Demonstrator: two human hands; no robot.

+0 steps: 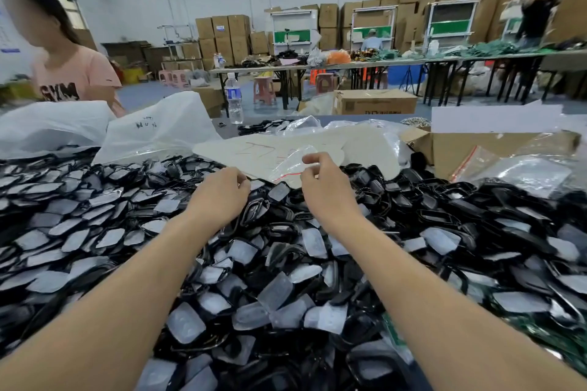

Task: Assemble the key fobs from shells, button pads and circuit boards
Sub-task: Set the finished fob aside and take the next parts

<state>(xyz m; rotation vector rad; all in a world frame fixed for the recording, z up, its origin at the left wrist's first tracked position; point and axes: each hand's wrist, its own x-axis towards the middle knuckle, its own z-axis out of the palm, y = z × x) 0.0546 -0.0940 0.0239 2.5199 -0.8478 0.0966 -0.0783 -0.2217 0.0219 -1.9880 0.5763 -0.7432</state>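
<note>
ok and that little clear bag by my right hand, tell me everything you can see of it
The small clear bag is thin, glossy see-through plastic with a red strip along its near edge, like a zip seal. It looks flat; whether it holds anything cannot be told. It lies on the white sheet just beyond the black shell pile, and the right hand appears to pinch its right end.

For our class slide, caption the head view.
Left hand and right hand above heaped black shells and button pads, by a clear bag.
</note>
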